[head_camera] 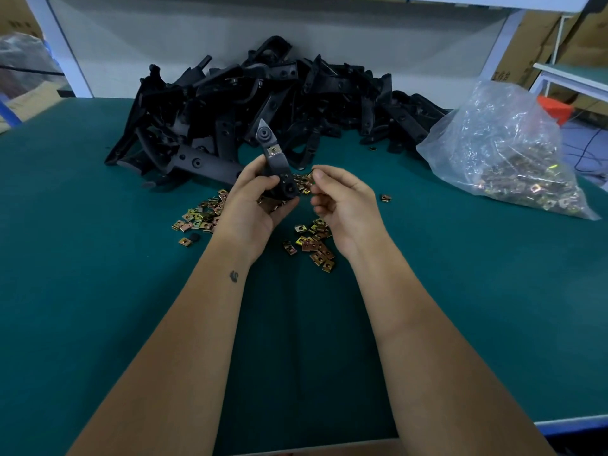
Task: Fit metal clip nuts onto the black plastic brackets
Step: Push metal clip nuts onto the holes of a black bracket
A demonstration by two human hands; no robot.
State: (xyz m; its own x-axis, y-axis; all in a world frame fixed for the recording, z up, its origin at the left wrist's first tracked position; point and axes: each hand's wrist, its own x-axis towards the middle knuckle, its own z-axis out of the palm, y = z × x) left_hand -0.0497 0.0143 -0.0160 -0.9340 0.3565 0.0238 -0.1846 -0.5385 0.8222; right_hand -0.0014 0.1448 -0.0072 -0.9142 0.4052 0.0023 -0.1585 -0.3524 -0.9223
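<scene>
Bracket point(275, 159), one, with one clip nut point(272, 149) fitted, is gripped by the left hand point(253, 205). Right hand point(342, 202) fingers curl; whether they pinch anything, I cannot tell. Loose nuts point(316, 241) are too many to count.

On the desk point(98, 291), loose clip nuts point(316, 245) lie before the bracket pile point(263, 93); a bag of nuts point(503, 153) sits right of the pile.

surface: dark green matted table point(98, 291) with a pale blue front edge | back: plain grey-white panel point(329, 37) between white slanted frame posts point(56, 44) | sides: brown cardboard boxes point(543, 37) — a second white-framed green bench point(572, 75) at right | light: dim and even
</scene>
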